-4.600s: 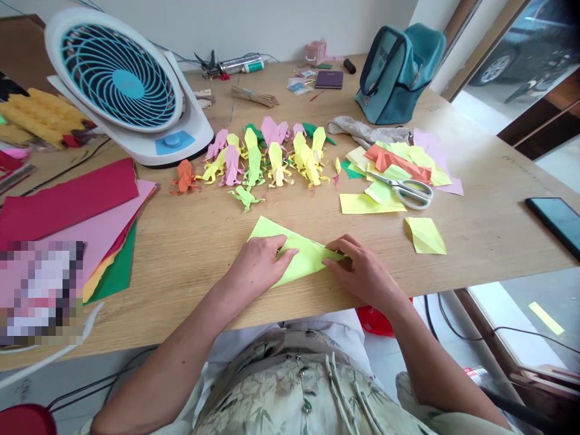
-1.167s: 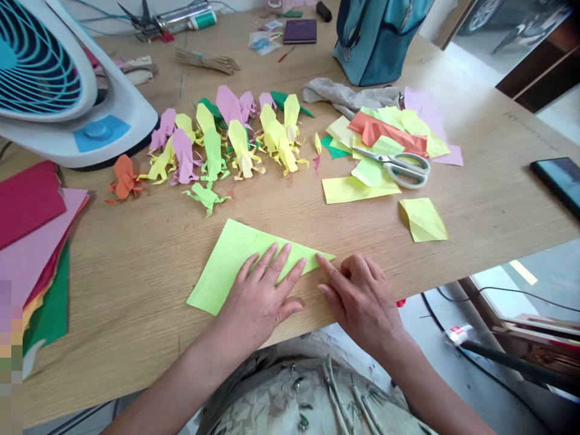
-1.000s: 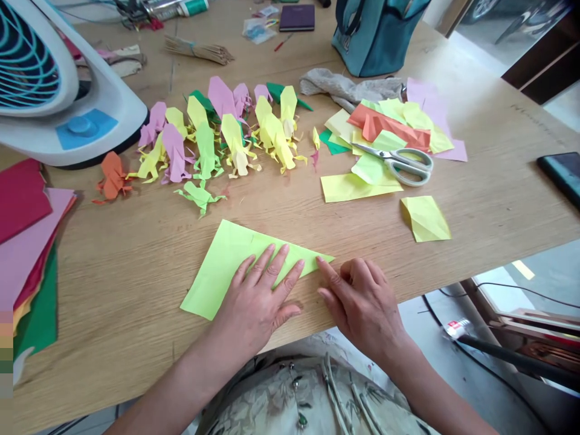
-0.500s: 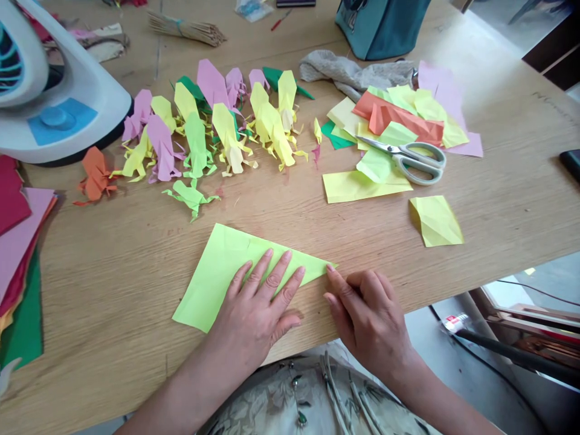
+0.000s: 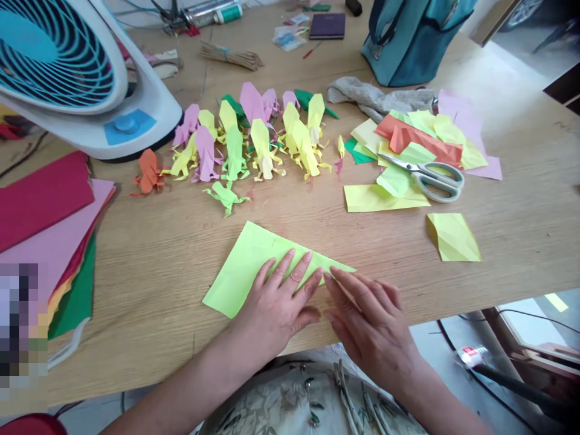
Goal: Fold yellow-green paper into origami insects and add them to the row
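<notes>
Right hand (image 5: 374, 314) uncurls inward; left hand (image 5: 276, 308) splayed; both touch green paper (image 5: 242, 266), ungripped; probably light, crease-prone; hold edges.

Paper sheet (image 5: 242, 263) plain yellow-green, as I read it from afar; bag (image 5: 410, 48) teal; notebook (image 5: 327, 26) dark purple; fan (image 5: 90, 78) white, blue-grilled; shirt (image 5: 290, 399) pale, leaf-patterned.

A white and blue fan (image 5: 54, 54) stands at the left of the worktop (image 5: 158, 260), beside many folded paper figures (image 5: 260, 140). At the right, scissors (image 5: 415, 171) lie upon coloured paper scraps (image 5: 419, 138), near a grey cloth (image 5: 374, 98). Farther back there are a stick bundle (image 5: 231, 57), a purple notebook (image 5: 327, 26) and a teal bag (image 5: 410, 51).
</notes>
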The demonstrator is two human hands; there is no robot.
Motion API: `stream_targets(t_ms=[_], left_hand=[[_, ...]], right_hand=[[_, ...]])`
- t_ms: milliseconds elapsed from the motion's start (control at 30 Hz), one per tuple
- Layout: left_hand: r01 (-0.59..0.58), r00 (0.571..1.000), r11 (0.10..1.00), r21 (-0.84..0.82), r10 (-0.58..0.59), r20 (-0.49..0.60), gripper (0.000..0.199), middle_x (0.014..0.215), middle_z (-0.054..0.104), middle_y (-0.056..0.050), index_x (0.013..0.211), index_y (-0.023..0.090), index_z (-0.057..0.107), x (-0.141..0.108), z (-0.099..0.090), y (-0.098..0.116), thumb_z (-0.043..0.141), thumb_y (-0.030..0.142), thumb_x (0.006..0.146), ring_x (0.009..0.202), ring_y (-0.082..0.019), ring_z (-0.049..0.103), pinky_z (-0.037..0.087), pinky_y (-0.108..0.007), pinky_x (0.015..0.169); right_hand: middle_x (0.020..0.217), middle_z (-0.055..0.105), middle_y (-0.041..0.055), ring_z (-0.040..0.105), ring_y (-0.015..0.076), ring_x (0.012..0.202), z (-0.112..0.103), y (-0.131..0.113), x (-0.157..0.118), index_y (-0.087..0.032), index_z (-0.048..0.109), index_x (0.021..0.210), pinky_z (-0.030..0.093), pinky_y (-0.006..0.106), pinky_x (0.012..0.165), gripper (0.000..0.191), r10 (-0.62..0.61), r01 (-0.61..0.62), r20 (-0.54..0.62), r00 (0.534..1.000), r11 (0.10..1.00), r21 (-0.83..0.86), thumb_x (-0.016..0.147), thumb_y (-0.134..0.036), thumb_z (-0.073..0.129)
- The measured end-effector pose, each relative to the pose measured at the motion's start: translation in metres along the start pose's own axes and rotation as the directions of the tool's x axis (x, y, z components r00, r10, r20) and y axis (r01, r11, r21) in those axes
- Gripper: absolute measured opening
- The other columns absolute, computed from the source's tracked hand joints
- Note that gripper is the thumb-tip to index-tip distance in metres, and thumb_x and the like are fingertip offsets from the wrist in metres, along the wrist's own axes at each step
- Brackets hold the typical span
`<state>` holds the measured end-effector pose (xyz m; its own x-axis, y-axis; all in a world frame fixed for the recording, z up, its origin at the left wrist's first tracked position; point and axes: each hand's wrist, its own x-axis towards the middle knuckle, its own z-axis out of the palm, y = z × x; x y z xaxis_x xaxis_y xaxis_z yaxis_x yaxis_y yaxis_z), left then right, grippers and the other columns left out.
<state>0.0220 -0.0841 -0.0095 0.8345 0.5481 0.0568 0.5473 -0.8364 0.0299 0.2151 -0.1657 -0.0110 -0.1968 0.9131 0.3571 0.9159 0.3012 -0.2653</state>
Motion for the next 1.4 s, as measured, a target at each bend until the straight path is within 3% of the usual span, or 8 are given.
stream_targets(t_ms=[200,333,467,600,867,1100,1233,1400], left_hand=[[0.017,0.999,0.999,0.035,-0.019,0.04,0.061,0.158,0.035,-0.008,0.146,0.023,0.043,0.0,-0.002,0.006,0.046,0.055,0.094,0.143,-0.033,0.033,0.037,-0.052,0.11],[0.12,0.992,0.992,0.04,-0.122,0.039,0.063,0.159,0.03,-0.013,0.148,0.018,0.041,0.001,-0.004,0.022,0.039,0.055,0.097,0.146,-0.036,0.027,0.031,-0.058,0.113],[0.172,0.983,0.985,0.019,-0.173,0.07,0.07,0.16,0.024,-0.019,0.15,0.011,0.036,0.003,-0.002,0.036,0.045,0.052,0.094,0.147,-0.041,0.021,0.022,-0.062,0.116],[0.192,0.978,0.981,0.003,-0.192,0.077,0.089,0.161,0.018,-0.022,0.153,0.009,0.028,0.004,0.006,0.041,0.042,0.069,0.089,0.148,-0.044,0.014,0.016,-0.063,0.117],[0.208,0.973,0.978,-0.032,-0.203,0.109,0.108,0.162,0.011,-0.021,0.156,0.01,0.02,0.002,0.009,0.039,0.035,0.084,0.079,0.15,-0.042,0.006,0.014,-0.062,0.117],[0.178,0.979,0.98,-0.084,-0.168,0.116,0.106,0.163,0.01,-0.018,0.155,0.012,0.022,-0.002,0.006,0.03,0.036,0.083,0.079,0.15,-0.039,0.006,0.012,-0.06,0.118],[0.172,0.978,0.978,-0.118,-0.155,0.142,0.099,0.163,0.011,-0.017,0.155,0.014,0.023,-0.014,0.003,0.021,0.037,0.08,0.082,0.151,-0.036,0.007,0.01,-0.057,0.119],[0.198,0.971,0.971,-0.134,-0.176,0.162,0.096,0.163,0.01,-0.017,0.155,0.014,0.019,-0.038,-0.002,0.013,0.033,0.078,0.085,0.152,-0.032,0.007,0.01,-0.053,0.119]], right_hand=[[0.151,0.043,0.0173,0.037,0.0287,0.142,0.011,-0.002,-0.001,-0.008,0.038,0.148,0.026,0.051,0.115,0.057,-0.022,0.032,0.139,0.99,0.997,-0.069,0.099,-0.038,0.045],[0.156,0.037,0.0146,0.031,0.0263,0.146,0.013,0.001,-0.007,-0.01,0.031,0.151,0.021,0.051,0.118,0.056,-0.024,0.042,0.177,0.984,0.995,-0.096,0.1,-0.032,0.041],[0.159,0.029,0.0133,0.024,0.0247,0.149,0.013,0.004,-0.01,-0.01,0.027,0.153,0.02,0.05,0.119,0.057,-0.037,0.061,0.214,0.976,0.992,-0.109,0.1,-0.026,0.039],[0.16,0.027,0.0128,0.021,0.0235,0.15,0.014,0.006,-0.011,-0.01,0.022,0.155,0.02,0.048,0.119,0.06,-0.049,0.079,0.226,0.973,0.989,-0.126,0.099,-0.023,0.038],[0.16,0.026,0.0127,0.023,0.0251,0.149,0.015,0.007,-0.013,-0.013,0.018,0.156,0.021,0.05,0.119,0.062,-0.046,0.079,0.223,0.974,0.987,-0.14,0.101,-0.033,0.037],[0.161,0.024,0.0127,0.022,0.0256,0.149,0.015,0.011,-0.013,-0.015,0.015,0.157,0.021,0.051,0.118,0.065,-0.073,0.105,0.236,0.969,0.987,-0.125,0.101,-0.04,0.037],[0.162,0.022,0.0115,0.022,0.0272,0.149,0.016,0.012,-0.013,-0.022,0.023,0.156,0.022,0.053,0.117,0.059,-0.09,0.121,0.232,0.968,0.985,-0.121,0.101,-0.037,0.038],[0.161,0.025,0.0126,0.024,0.0265,0.149,0.018,0.012,-0.014,-0.02,0.035,0.152,0.022,0.051,0.118,0.054,-0.096,0.122,0.197,0.976,0.984,-0.126,0.101,-0.037,0.039]])
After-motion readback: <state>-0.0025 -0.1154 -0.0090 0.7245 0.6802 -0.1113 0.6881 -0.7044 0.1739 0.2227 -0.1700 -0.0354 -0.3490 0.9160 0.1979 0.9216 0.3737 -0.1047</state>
